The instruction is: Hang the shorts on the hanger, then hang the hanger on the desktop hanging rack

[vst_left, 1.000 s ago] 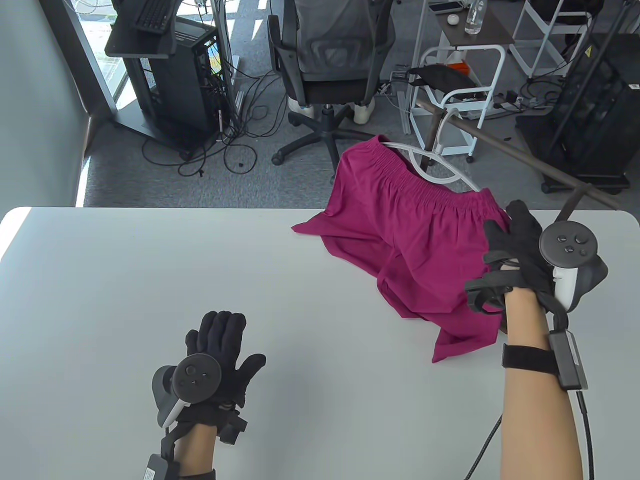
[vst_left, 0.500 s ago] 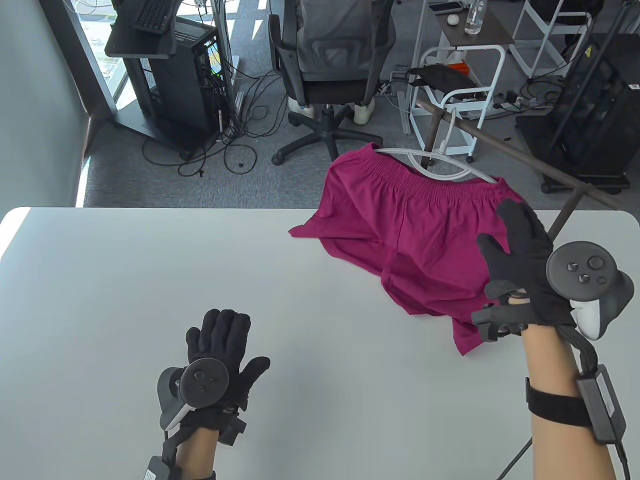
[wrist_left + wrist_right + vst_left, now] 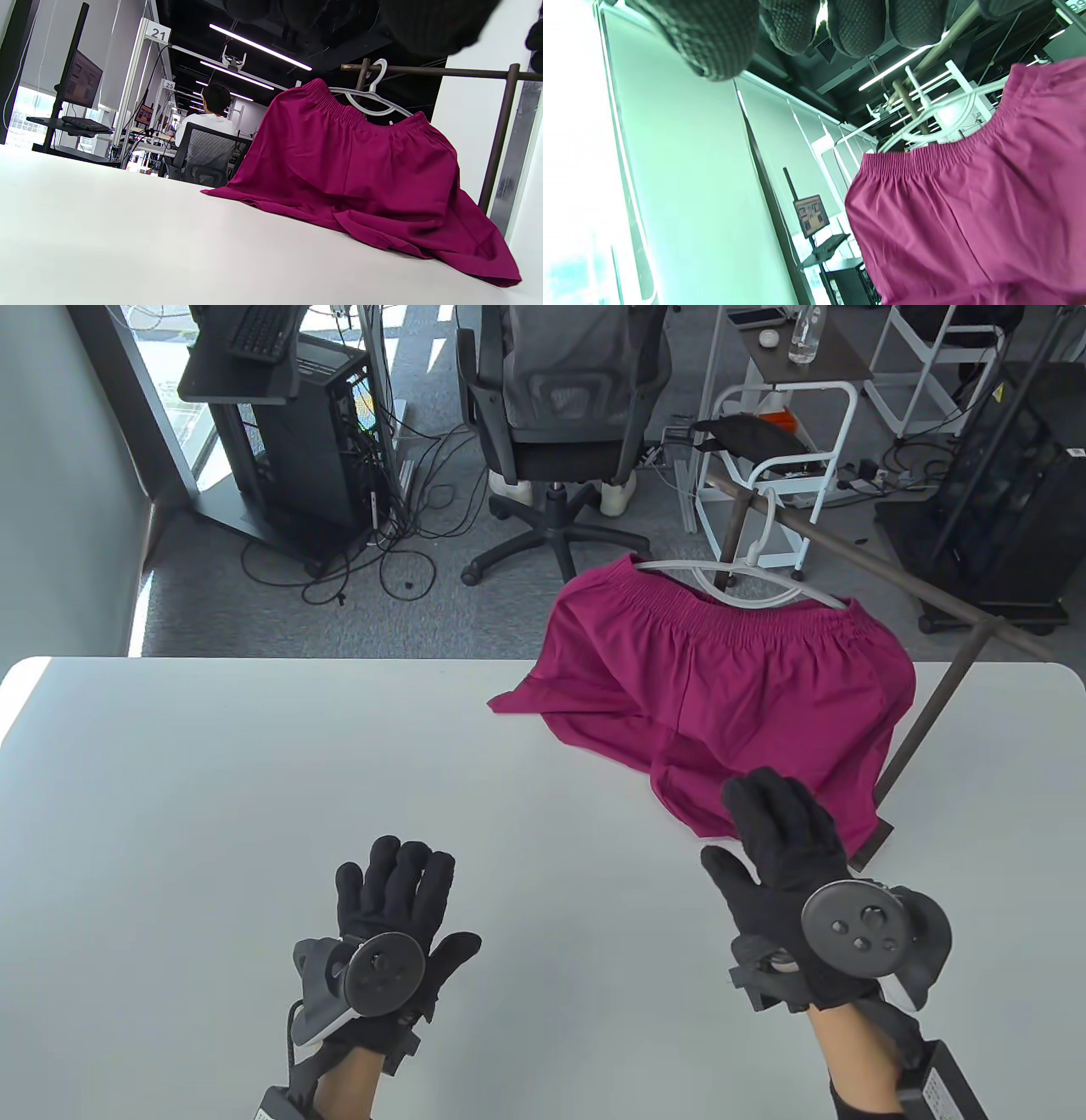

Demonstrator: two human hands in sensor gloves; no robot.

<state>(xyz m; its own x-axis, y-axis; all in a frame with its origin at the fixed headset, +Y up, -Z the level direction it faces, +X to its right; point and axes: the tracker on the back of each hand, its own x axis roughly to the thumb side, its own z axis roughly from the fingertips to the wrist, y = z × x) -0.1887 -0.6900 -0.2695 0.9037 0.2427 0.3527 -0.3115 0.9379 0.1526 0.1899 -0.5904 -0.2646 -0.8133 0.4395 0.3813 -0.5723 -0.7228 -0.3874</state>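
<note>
Both hands hold nothing: right hand (image 3: pixel 785 861) hovers with fingers straight, left hand (image 3: pixel 394 912) lies flat on the table (image 3: pixel 212 780). Shorts (image 3: pixel 721 687) hang at the right hand's 12 o'clock, on a hanger (image 3: pixel 747 577) hooked over the rack (image 3: pixel 925 598), hems on the table.

Magenta shorts (image 3: pixel 730 687) on white hanger (image 3: pixel 747 581), rack (image 3: pixel 916 602)

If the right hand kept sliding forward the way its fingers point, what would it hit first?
Most likely the shorts: the right hand points up-table at their lower hem, lying on the table just beyond the fingertips. Height above the table is unclear.
</note>
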